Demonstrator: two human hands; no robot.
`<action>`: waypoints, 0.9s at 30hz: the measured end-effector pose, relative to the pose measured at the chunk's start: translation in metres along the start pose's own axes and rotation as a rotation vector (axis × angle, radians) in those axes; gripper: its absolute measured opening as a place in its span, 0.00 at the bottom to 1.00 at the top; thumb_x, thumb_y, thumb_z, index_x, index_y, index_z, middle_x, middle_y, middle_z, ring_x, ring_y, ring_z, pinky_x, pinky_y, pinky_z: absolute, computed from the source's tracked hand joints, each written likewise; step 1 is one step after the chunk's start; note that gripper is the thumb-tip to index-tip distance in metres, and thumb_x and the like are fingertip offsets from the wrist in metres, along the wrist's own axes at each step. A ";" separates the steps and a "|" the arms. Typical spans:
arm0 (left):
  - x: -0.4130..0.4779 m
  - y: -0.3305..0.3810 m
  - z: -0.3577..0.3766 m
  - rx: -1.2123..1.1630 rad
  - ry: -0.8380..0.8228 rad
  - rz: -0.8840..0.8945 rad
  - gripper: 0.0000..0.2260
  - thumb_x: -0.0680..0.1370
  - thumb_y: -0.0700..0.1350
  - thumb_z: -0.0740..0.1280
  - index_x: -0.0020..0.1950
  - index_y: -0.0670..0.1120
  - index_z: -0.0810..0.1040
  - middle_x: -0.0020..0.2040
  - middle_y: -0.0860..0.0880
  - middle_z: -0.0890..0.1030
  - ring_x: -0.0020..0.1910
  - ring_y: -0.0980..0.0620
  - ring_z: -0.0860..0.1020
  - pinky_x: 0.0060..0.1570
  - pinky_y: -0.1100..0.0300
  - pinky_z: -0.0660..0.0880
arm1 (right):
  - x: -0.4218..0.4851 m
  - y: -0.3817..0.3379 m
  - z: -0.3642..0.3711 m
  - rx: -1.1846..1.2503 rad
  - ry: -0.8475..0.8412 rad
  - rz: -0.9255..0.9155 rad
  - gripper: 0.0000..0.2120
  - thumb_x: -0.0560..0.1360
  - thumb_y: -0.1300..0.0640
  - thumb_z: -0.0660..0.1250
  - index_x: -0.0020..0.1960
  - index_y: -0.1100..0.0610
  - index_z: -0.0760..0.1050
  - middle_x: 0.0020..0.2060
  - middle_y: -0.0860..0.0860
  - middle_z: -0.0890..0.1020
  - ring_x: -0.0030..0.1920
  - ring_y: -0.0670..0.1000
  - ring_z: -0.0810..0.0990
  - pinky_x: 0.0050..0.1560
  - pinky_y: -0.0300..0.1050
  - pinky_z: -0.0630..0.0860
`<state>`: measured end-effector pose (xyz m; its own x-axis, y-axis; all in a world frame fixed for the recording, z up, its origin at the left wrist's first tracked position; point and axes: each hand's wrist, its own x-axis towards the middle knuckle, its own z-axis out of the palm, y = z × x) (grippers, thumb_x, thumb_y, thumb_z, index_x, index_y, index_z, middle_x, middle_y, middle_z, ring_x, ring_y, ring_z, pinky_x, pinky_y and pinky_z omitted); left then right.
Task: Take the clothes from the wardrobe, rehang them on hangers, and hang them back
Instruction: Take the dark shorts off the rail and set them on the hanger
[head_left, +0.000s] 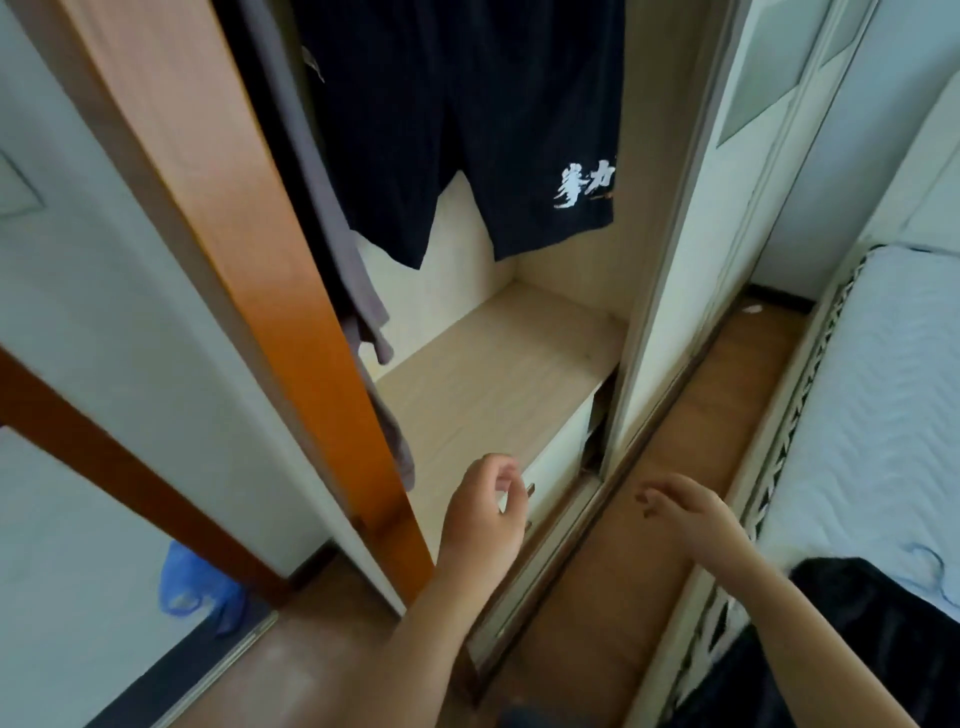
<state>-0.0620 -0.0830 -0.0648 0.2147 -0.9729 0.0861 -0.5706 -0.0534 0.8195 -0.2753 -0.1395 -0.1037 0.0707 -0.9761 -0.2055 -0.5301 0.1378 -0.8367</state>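
Grip released both sides: left hand (485, 514) loosely curled, right hand (685, 512) relaxed, low before pale wooden wardrobe (498, 364). Dark navy shorts with white lettering (467, 130) hanging inside, beside grey cloth garment (332, 218). Reach high, lift shorts off cleanly, avoid snagging that garment.

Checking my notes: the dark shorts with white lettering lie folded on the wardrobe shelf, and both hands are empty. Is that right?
Not quite. The head view shows the dark shorts hanging above the wardrobe shelf, not lying folded on it. The rest holds: the white lettering is there, and the left hand and right hand are both empty.
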 end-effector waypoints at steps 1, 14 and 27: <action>0.010 0.006 -0.001 -0.010 0.025 0.027 0.09 0.78 0.45 0.60 0.58 0.49 0.72 0.54 0.56 0.75 0.52 0.63 0.71 0.41 0.80 0.66 | 0.010 -0.013 -0.003 0.004 0.013 -0.038 0.06 0.77 0.59 0.61 0.50 0.51 0.74 0.43 0.47 0.81 0.48 0.51 0.80 0.53 0.46 0.75; 0.173 0.061 0.010 -0.203 0.467 0.250 0.07 0.76 0.40 0.62 0.52 0.49 0.75 0.49 0.55 0.79 0.52 0.64 0.74 0.50 0.78 0.67 | 0.179 -0.183 -0.071 0.019 0.066 -0.516 0.07 0.76 0.58 0.61 0.52 0.51 0.75 0.47 0.48 0.81 0.50 0.49 0.79 0.54 0.45 0.74; 0.399 0.179 -0.041 0.083 0.774 0.492 0.10 0.77 0.42 0.62 0.57 0.44 0.75 0.51 0.57 0.74 0.52 0.58 0.73 0.48 0.77 0.66 | 0.356 -0.321 -0.210 -0.145 0.175 -0.940 0.10 0.76 0.59 0.62 0.57 0.56 0.75 0.49 0.48 0.79 0.48 0.44 0.77 0.49 0.31 0.73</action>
<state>-0.0461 -0.4714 0.1398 0.3860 -0.4698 0.7939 -0.7869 0.2814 0.5491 -0.2576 -0.5663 0.1988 0.3988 -0.6897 0.6043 -0.4211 -0.7232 -0.5475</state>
